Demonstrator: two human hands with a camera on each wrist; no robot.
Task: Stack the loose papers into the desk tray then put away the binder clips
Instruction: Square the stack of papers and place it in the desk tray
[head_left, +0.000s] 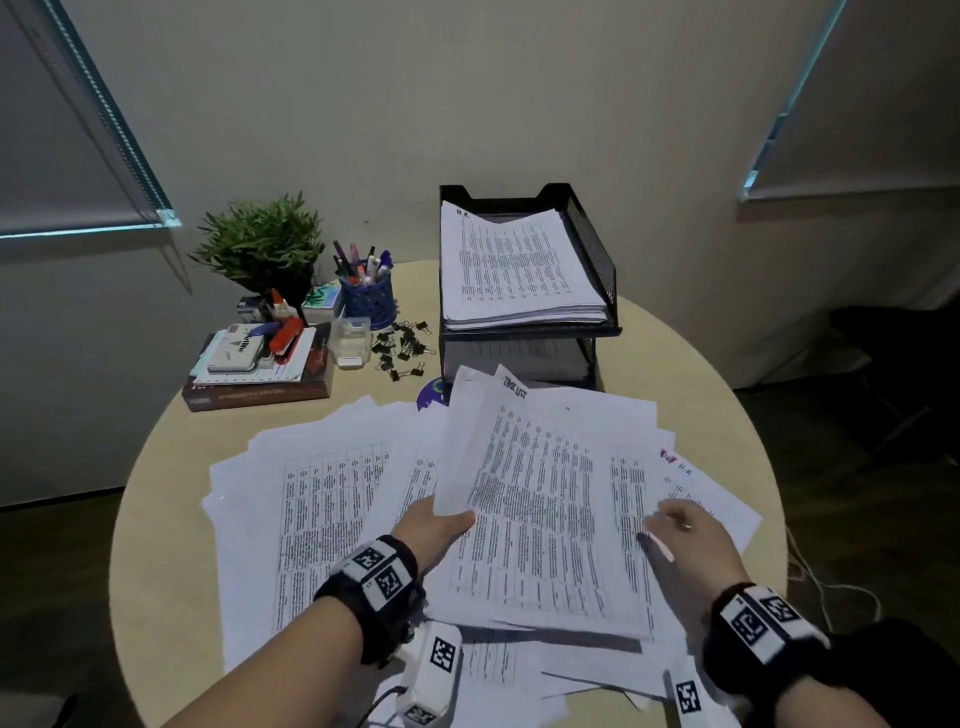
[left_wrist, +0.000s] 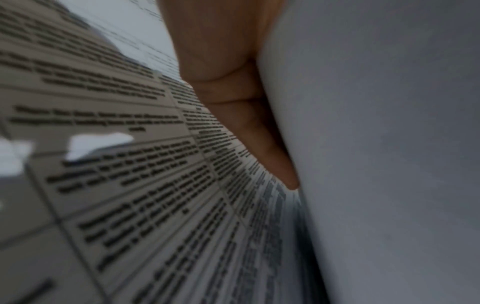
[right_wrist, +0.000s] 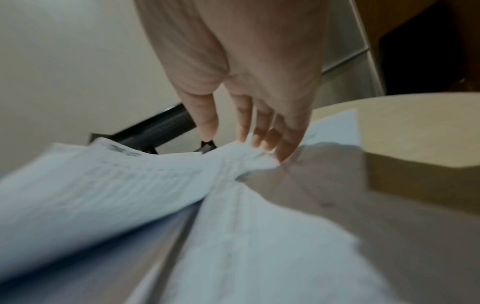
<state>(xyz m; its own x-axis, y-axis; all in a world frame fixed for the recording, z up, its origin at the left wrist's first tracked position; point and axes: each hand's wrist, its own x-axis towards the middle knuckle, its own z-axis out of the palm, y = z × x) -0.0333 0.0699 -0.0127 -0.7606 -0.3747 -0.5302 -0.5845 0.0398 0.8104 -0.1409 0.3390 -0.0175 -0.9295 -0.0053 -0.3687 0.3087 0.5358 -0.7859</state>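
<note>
Head view: left hand (head_left: 434, 525) pinches a lifted batch of white printed sheets (head_left: 524, 467), raised to clear the spread | right hand (head_left: 685, 540), fingers extended, steadies loose sheets | black mesh desk tray (head_left: 592, 244) behind, part-filled | black binder clips (head_left: 402, 348) scattered beside it.

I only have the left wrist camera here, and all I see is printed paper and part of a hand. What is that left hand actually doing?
Observer: The left hand grips the near edge of a curled bundle of printed white sheets, raised above the loose white papers spread on the round beige table.
Operator: And the other hand?
Observer: The right hand touches the papers with fairly straight fingers.
Operator: Anything in the tray?
Observer: Yes, the top tier of the black mesh desk tray holds a paper stack.
</note>
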